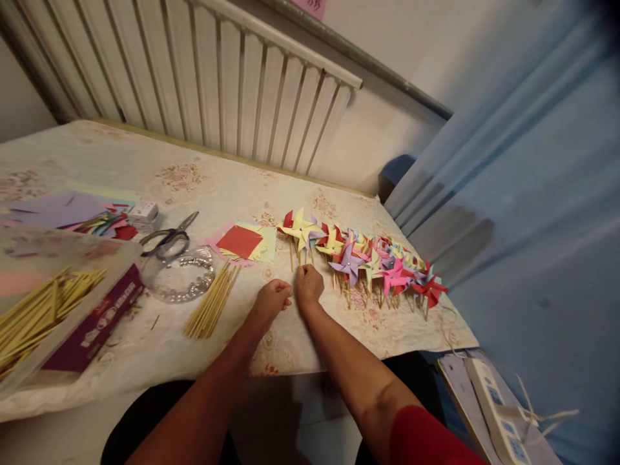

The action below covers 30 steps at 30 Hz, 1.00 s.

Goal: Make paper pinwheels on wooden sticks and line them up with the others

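yellow-and-red paper pinwheel (299, 228) | on a thin wooden stick, lying flat on the table | leftmost of a row of coloured pinwheels | stick end pinched under the right hand (309, 286)

We see a home room used for paper crafts, white radiator (232, 77) under the wall, blue curtain (533, 194) at our right, desk (194, 174) with a floral cloth, power strip (494, 407) lying beside it, paper pinwheels (368, 258) and scissors (169, 239) laid out
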### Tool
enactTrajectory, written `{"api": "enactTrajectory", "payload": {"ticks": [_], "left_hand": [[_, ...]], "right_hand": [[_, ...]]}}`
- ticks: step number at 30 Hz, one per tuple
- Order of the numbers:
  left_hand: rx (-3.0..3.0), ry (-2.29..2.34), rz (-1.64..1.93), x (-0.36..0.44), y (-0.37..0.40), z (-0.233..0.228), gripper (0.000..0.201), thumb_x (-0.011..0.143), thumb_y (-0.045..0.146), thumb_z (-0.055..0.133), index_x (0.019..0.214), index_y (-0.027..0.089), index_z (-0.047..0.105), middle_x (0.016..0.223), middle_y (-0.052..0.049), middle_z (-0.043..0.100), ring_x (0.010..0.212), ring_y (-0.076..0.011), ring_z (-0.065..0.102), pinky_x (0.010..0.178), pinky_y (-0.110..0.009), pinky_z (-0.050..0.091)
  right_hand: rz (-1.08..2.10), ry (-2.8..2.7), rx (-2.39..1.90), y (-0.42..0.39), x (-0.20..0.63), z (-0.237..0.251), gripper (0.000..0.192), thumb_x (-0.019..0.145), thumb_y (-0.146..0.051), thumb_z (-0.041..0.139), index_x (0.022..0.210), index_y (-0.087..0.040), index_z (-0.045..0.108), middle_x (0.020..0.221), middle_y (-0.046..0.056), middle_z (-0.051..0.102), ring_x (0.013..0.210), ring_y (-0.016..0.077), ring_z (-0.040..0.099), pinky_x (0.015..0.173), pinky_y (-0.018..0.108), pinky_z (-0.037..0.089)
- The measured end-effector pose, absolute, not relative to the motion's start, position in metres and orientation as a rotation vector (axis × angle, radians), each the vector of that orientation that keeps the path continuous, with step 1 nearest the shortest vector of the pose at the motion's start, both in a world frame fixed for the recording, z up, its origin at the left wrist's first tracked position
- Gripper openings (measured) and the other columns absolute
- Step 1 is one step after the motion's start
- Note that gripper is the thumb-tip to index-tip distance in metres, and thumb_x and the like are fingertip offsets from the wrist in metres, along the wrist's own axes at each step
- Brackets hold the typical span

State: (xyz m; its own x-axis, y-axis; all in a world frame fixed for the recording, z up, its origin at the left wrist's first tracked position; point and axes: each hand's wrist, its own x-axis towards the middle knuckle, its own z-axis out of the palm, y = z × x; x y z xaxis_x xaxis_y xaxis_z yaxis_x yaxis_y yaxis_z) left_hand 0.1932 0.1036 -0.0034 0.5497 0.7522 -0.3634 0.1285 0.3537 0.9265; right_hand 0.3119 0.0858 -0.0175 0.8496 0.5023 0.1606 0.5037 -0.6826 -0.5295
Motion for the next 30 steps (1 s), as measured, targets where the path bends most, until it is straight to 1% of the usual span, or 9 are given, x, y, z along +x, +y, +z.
{"api": "enactTrajectory", "payload": {"ticks": [4, 11, 16, 26, 30], "left_hand": [[1.171, 0.936, 0.482, 0.193, 0.103, -0.002, 0.004, 0.079, 0.012, 0.056, 0.081, 0.014, 0.057, 0.068, 0.001, 0.061, 0.052, -0.0087, 0.056, 0.050, -0.020, 0.041], [1.176, 0.932, 0.478, 0.194, 0.103, -0.002, 0.003, 0.077, 0.014, 0.057, 0.080, 0.015, 0.056, 0.072, 0.000, 0.063, 0.052, -0.0091, 0.056, 0.049, -0.020, 0.042], [1.191, 0.905, 0.472, 0.193, 0.104, -0.006, 0.005, 0.076, 0.016, 0.058, 0.081, 0.015, 0.058, 0.072, -0.001, 0.064, 0.053, -0.0096, 0.057, 0.050, -0.020, 0.042], [1.210, 0.878, 0.475, 0.192, 0.104, -0.009, 0.010, 0.072, 0.021, 0.064, 0.078, 0.016, 0.058, 0.071, 0.000, 0.064, 0.054, -0.0103, 0.058, 0.052, -0.021, 0.041], [1.210, 0.881, 0.464, 0.192, 0.103, -0.006, 0.007, 0.073, 0.019, 0.062, 0.077, 0.016, 0.058, 0.070, 0.000, 0.063, 0.054, -0.0101, 0.057, 0.052, -0.021, 0.041]], "right_hand": [[0.051, -0.713, -2.516, 0.093, 0.314, -0.013, 0.029, 0.093, -0.032, 0.047, 0.090, -0.023, 0.074, 0.085, 0.007, 0.075, 0.078, 0.0221, 0.066, 0.067, 0.029, 0.042], [0.089, -0.704, -2.550, 0.098, 0.316, -0.011, 0.029, 0.091, -0.032, 0.047, 0.089, -0.023, 0.074, 0.089, 0.009, 0.075, 0.084, 0.0246, 0.068, 0.072, 0.032, 0.046], [0.101, -0.684, -2.556, 0.101, 0.317, -0.011, 0.029, 0.090, -0.031, 0.047, 0.089, -0.022, 0.074, 0.091, 0.011, 0.075, 0.085, 0.0271, 0.069, 0.073, 0.035, 0.048], [0.068, -0.679, -2.522, 0.105, 0.322, -0.017, 0.027, 0.087, -0.031, 0.050, 0.086, -0.020, 0.075, 0.086, 0.013, 0.074, 0.080, 0.0262, 0.068, 0.069, 0.034, 0.048], [0.038, -0.672, -2.521, 0.106, 0.323, -0.020, 0.028, 0.087, -0.030, 0.050, 0.087, -0.018, 0.075, 0.086, 0.014, 0.074, 0.079, 0.0263, 0.068, 0.069, 0.034, 0.048]]}}
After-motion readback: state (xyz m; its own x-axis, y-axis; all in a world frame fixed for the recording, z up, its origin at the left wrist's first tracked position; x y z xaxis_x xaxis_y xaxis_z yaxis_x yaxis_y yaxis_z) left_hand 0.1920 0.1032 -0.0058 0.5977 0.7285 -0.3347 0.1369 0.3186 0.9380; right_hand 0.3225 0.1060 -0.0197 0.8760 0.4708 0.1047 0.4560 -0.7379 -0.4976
